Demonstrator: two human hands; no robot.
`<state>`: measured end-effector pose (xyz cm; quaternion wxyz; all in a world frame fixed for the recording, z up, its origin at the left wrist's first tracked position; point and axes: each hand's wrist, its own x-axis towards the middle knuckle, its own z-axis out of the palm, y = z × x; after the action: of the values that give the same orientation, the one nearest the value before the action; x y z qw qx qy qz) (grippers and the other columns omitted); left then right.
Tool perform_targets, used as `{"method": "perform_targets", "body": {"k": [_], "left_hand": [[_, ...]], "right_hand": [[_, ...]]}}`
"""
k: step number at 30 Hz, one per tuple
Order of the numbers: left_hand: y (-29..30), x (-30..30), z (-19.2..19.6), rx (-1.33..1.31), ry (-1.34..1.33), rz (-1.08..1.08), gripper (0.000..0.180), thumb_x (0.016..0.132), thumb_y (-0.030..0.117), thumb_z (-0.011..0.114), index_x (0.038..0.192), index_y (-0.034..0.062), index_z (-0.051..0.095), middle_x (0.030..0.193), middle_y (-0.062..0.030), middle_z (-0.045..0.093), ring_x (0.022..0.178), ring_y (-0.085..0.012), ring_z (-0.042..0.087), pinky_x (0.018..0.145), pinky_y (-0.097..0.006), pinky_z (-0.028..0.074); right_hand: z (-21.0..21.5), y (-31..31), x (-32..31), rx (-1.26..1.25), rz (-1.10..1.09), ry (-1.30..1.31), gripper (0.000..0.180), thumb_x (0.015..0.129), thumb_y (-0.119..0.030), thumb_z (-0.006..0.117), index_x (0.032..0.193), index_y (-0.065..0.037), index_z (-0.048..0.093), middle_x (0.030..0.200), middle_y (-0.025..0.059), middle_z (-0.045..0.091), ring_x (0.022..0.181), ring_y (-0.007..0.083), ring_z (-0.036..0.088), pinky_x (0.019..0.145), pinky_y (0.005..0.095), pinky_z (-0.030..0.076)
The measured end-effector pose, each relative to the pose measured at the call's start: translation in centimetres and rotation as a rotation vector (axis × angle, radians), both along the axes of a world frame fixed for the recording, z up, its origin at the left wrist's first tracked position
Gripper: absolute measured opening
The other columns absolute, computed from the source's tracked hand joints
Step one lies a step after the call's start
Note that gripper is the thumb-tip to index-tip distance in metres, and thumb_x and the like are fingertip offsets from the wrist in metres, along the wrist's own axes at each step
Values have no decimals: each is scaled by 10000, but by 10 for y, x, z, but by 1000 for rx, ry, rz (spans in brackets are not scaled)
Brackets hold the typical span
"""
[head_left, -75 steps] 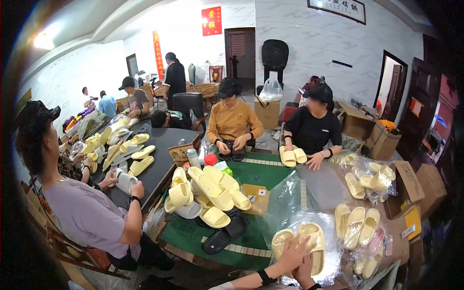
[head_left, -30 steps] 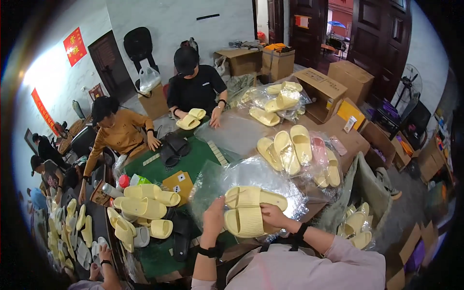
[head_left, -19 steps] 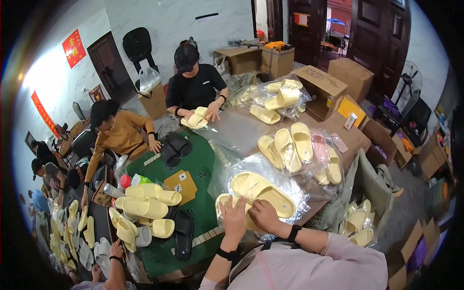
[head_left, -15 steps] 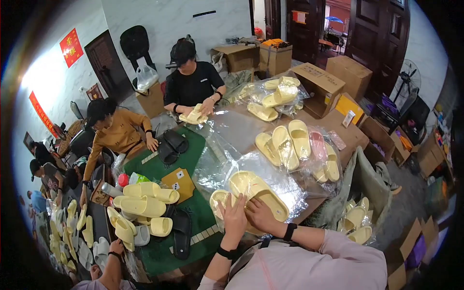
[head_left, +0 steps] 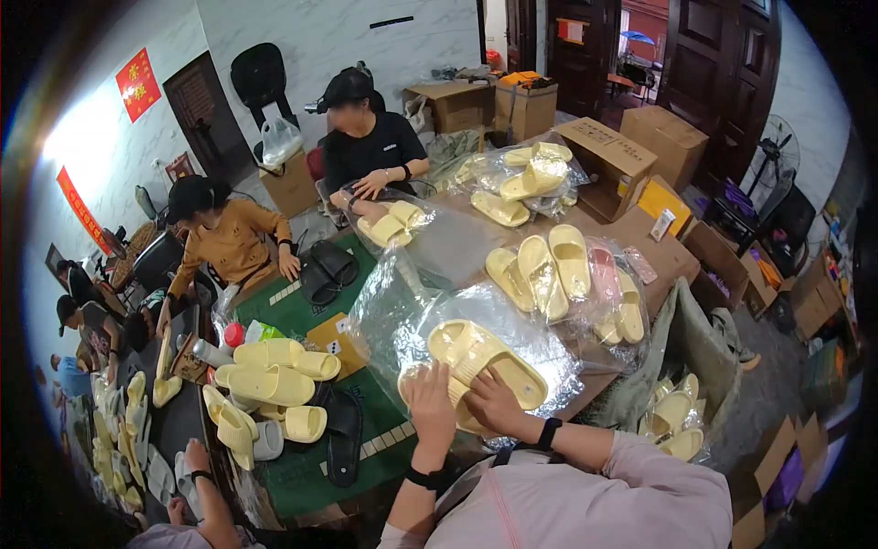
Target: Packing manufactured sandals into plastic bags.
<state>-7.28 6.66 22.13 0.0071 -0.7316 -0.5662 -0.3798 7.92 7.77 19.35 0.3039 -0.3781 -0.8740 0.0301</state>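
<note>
Nearest the camera, the left hand (head_left: 430,403) lies flat with its fingers spread on the near edge of a clear plastic bag (head_left: 512,329), pressing the film over the heel of a pair of yellow slippers (head_left: 480,366) inside it. The right hand (head_left: 494,405) sits just beside it, fingers curled over the same slipper heel through the plastic, grasping it. The bagged pair rests at the near edge of the desk (head_left: 457,252), toes pointing away from the person.

Left of the bag, a loose heap of pale yellow slippers (head_left: 274,371) and a black slipper (head_left: 343,439) lie on a green mat (head_left: 297,316). Beyond the bag to the right, three more yellow slippers (head_left: 540,265) stand side by side on plastic.

Farther off, a person in a black shirt (head_left: 370,151) handles a bagged pair (head_left: 393,224), and a person in an orange top (head_left: 229,242) sits beside black slippers (head_left: 325,270). Cardboard boxes (head_left: 631,156) stand at the back.
</note>
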Motion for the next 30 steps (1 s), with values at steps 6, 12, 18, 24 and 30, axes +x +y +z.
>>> {"method": "perform_targets", "body": {"k": [6,12,18,24,30], "left_hand": [[17,-31,7,-225,-305,-12,320,873,46,471,1180,83,554,1137,-171,583,1117,-340,517,1017,-485,286],[35,-60,20,-435,-479,55,272,933,145,467,1138,4,575,1093,-180,616,981,-217,609,842,-297,444],[47,-71,35,-293,-498,4,260,935,145,463,1088,-25,588,1026,-137,649,964,-190,607,832,-282,448],[54,-94,30,-326,-561,22,250,933,135,462,1089,-7,595,997,-145,653,925,-222,621,809,-292,452],[50,-98,17,-256,-534,-9,237,923,138,474,1083,29,611,976,-154,653,914,-231,629,791,-298,462]], "right_hand": [[-8,-4,33,-29,201,9,201,680,-93,639,862,-68,558,874,91,497,969,275,505,1044,478,280],[-18,-3,46,-143,189,215,88,661,-11,629,742,-29,599,772,106,518,786,268,564,934,407,416],[-23,8,56,-469,-118,361,120,754,-98,569,825,-36,644,878,112,592,769,299,580,636,343,462],[-43,29,66,-532,-231,296,122,738,-103,584,783,1,628,807,127,582,718,320,578,623,347,454],[-66,39,62,-434,-285,323,132,747,-114,551,745,3,613,840,136,585,761,346,571,657,378,460]]}}
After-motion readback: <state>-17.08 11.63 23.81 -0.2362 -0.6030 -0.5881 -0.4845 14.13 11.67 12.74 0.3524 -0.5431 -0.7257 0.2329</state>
